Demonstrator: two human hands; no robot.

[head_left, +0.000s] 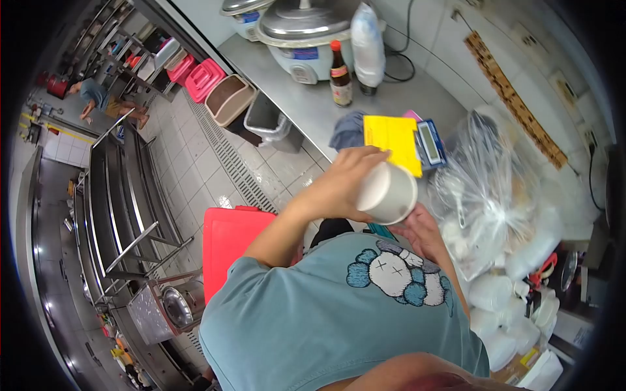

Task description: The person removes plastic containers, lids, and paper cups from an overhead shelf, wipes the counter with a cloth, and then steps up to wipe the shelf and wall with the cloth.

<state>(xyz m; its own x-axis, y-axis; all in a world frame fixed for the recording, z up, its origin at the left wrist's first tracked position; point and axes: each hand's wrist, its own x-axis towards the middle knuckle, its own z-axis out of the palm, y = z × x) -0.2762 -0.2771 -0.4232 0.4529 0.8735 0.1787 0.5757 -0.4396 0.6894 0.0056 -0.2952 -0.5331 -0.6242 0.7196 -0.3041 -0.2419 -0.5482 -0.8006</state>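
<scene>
While the left hand (349, 174) grips the tub (394, 189) near the counter (306, 103) edge, the right hand (425, 233) sits alongside, fingers half open. This handling step probably calls for steady support next.

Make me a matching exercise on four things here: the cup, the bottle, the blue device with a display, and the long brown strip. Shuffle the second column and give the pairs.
1. Cup
2. Bottle
3. Blue device
4. Brown strip

A. Hanging against the wall
B. Topped with a red cap
C. Held by the left hand
D. Beside the yellow sheet

Pairs: 1-C, 2-B, 3-D, 4-A
</scene>
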